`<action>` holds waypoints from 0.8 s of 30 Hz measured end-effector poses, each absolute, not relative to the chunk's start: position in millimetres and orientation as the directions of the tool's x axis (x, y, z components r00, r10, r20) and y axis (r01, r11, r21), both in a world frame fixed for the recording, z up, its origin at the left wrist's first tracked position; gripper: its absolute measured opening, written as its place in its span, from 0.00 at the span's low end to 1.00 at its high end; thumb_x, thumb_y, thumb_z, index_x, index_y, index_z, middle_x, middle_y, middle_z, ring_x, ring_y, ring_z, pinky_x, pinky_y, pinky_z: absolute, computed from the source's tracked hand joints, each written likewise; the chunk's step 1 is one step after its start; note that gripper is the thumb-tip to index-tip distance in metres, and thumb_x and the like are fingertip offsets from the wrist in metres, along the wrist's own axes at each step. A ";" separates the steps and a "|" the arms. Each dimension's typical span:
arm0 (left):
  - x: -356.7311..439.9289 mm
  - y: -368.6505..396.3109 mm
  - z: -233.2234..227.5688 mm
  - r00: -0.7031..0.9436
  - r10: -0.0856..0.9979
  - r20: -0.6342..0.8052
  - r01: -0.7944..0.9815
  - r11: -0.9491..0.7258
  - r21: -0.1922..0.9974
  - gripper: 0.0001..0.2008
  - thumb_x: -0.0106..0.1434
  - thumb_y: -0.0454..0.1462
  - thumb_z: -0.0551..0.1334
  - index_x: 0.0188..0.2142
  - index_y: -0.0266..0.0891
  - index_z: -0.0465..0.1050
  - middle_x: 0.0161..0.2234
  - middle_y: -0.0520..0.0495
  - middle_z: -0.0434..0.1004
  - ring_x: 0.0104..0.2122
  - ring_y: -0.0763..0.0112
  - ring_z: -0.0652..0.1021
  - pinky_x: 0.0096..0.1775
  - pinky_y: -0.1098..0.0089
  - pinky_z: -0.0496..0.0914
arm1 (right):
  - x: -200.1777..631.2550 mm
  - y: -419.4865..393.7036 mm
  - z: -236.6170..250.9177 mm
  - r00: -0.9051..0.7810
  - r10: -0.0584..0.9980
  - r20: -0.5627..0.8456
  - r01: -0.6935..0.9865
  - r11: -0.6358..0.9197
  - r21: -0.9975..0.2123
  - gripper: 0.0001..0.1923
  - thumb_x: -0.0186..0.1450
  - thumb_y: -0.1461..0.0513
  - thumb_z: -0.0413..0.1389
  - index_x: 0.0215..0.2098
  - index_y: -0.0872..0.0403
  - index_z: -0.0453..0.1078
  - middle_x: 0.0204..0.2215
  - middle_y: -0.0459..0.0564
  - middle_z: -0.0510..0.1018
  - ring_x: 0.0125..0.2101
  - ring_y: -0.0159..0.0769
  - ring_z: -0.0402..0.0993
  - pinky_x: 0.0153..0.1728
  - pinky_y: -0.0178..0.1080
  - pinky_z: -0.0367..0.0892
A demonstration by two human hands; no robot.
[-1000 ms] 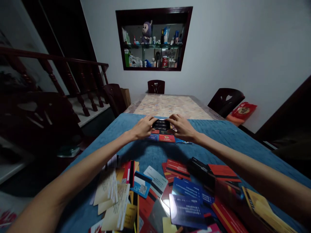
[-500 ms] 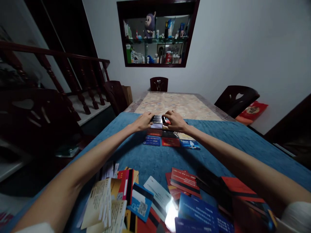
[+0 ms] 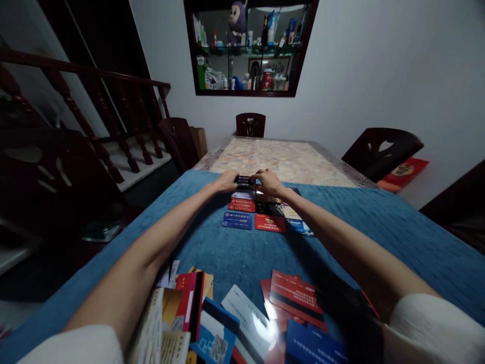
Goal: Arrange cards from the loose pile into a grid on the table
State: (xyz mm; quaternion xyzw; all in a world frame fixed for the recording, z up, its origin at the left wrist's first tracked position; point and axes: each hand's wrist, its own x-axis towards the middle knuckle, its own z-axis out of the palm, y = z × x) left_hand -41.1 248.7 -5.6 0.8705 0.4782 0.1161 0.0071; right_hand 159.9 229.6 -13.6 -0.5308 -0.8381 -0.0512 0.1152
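At the far left runs a dark red wooden stair railing (image 3: 109, 76). Near the front of the blue plush tablecloth (image 3: 379, 222), at left, the loose cards begin: cream printed cards (image 3: 174, 346), a red card with a black stripe (image 3: 188, 303) and a light blue card with a square code (image 3: 215, 331). Farther back, the left hand (image 3: 226, 182) has its fingertips at the left end of a glossy black card with white lettering (image 3: 244, 180) — whether they pinch it or merely touch it, I cannot tell. That card lies near the cloth's far edge, between both hands. Below it sit a red card with white print (image 3: 241, 205) and a blue card marked DCEP (image 3: 237, 220). The right hand (image 3: 267, 182) is bent at the black card's right end — its grip is likewise unclear. Beneath its forearm is a blue-and-white card (image 3: 300, 227); farther right stands a dark wooden chair (image 3: 373, 154).
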 end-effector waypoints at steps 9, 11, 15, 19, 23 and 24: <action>-42.0 271.8 -18.7 0.486 0.866 0.116 0.852 -0.499 0.157 0.15 0.53 0.31 0.59 0.41 0.35 0.76 0.39 0.44 0.79 0.40 0.63 0.76 0.42 0.71 0.69 | 151.9 246.5 -23.2 -0.373 0.913 0.168 0.924 0.382 -0.026 0.21 0.64 0.58 0.56 0.56 0.45 0.73 0.52 0.54 0.76 0.50 0.50 0.65 0.45 0.44 0.57; -42.3 275.5 -21.4 0.477 0.873 0.101 0.857 -0.488 0.165 0.15 0.53 0.31 0.59 0.41 0.35 0.76 0.39 0.45 0.79 0.39 0.64 0.76 0.41 0.72 0.69 | 150.0 248.1 -23.8 -0.365 0.919 0.151 0.928 0.373 -0.022 0.21 0.64 0.58 0.55 0.56 0.45 0.73 0.52 0.54 0.76 0.50 0.50 0.65 0.45 0.45 0.57; -42.0 281.8 -23.1 0.471 0.879 0.071 0.862 -0.476 0.176 0.16 0.51 0.31 0.59 0.41 0.36 0.76 0.39 0.46 0.79 0.39 0.66 0.76 0.41 0.73 0.69 | 147.4 249.5 -23.3 -0.350 0.929 0.123 0.935 0.355 -0.017 0.23 0.64 0.59 0.54 0.57 0.44 0.72 0.52 0.54 0.76 0.51 0.52 0.65 0.45 0.45 0.58; -40.8 285.4 -21.7 0.488 0.872 0.041 0.855 -0.487 0.179 0.15 0.50 0.31 0.58 0.38 0.35 0.78 0.36 0.44 0.80 0.36 0.65 0.76 0.40 0.72 0.69 | 146.4 251.6 -23.4 -0.346 0.933 0.098 0.937 0.349 -0.010 0.23 0.64 0.59 0.54 0.57 0.44 0.72 0.51 0.52 0.77 0.51 0.52 0.65 0.46 0.46 0.57; -39.7 286.9 -21.0 0.506 0.862 0.023 0.845 -0.502 0.184 0.14 0.49 0.31 0.59 0.35 0.34 0.79 0.33 0.45 0.80 0.33 0.66 0.76 0.38 0.73 0.69 | 145.7 254.0 -24.1 -0.349 0.935 0.069 0.937 0.349 0.005 0.23 0.63 0.59 0.54 0.57 0.45 0.72 0.49 0.52 0.79 0.50 0.49 0.66 0.48 0.46 0.57; -39.6 287.2 -21.0 0.510 0.860 0.021 0.844 -0.504 0.184 0.14 0.49 0.31 0.59 0.35 0.34 0.79 0.33 0.45 0.80 0.33 0.67 0.75 0.37 0.73 0.69 | 145.4 254.3 -24.1 -0.349 0.935 0.062 0.937 0.349 0.009 0.23 0.63 0.59 0.54 0.57 0.45 0.72 0.49 0.51 0.79 0.50 0.49 0.66 0.48 0.45 0.57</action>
